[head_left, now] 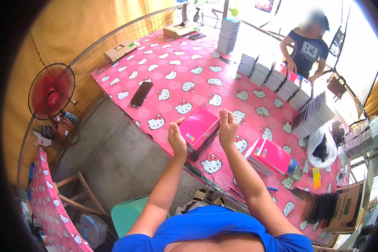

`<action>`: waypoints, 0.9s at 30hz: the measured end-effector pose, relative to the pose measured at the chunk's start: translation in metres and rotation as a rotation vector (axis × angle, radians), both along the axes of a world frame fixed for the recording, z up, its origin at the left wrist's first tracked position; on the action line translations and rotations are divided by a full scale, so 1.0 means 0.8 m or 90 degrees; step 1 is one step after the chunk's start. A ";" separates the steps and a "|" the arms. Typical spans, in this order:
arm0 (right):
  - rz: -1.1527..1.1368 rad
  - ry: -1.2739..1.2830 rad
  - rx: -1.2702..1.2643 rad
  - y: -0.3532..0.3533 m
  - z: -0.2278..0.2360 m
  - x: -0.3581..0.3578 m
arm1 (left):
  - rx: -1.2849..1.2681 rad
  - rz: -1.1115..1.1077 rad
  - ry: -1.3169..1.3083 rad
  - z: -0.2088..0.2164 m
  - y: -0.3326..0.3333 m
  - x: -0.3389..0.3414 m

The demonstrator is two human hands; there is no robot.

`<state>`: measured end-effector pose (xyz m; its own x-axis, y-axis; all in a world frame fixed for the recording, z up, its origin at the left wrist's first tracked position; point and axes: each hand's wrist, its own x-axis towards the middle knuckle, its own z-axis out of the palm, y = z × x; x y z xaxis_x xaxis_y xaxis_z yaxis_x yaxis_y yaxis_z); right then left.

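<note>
A stack of pink-covered spiral notebooks (199, 124) lies near the front edge of the table, its dark coils showing along the right and front sides. My left hand (177, 140) rests against the left side of this stack, with its fingers stretched along the edge. Just right of the stack, my right hand (228, 127) is raised with curled fingers pressed together; whatever may be in the fingertips is too small to make out. To the right of my right forearm sits another pile of pink notebooks (273, 156).
A dark phone-like case (141, 93) lies left of the stack. Rows of notebook piles (277, 80) run along the far right, where another person (308, 48) works. Nearby are a white plastic bag (322, 148), black coils (322, 208), a cardboard box (344, 208), a green stool (128, 214) and a fan (51, 91).
</note>
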<state>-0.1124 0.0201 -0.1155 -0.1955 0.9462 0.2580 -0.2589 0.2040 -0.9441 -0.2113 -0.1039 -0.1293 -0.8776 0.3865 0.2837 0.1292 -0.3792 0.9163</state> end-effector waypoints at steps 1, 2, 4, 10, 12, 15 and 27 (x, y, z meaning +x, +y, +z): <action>-0.002 -0.013 0.005 0.000 -0.002 -0.009 | 0.021 0.016 -0.022 -0.004 -0.001 0.002; -0.006 -0.026 0.010 0.000 -0.004 -0.015 | 0.043 0.030 -0.044 -0.008 0.000 0.006; -0.020 -0.029 0.012 -0.001 -0.006 -0.023 | 0.040 0.062 -0.037 0.000 -0.004 0.011; -0.012 0.021 0.002 -0.001 -0.007 -0.023 | 0.034 0.050 0.007 -0.007 -0.004 0.010; -0.012 0.031 0.002 -0.001 -0.004 -0.025 | 0.027 0.031 -0.043 -0.006 -0.004 0.012; -0.081 0.020 0.105 -0.019 0.016 -0.005 | 0.011 -0.004 -0.032 -0.003 -0.012 0.004; -0.295 -0.423 -0.007 0.035 0.082 0.368 | 0.066 -0.310 0.073 0.128 -0.007 0.108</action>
<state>0.1819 0.0480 -0.0497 0.1075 0.9705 0.2159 0.4649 0.1429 -0.8737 -0.1251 -0.1093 -0.0267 -0.5636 0.7075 0.4264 0.0121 -0.5091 0.8606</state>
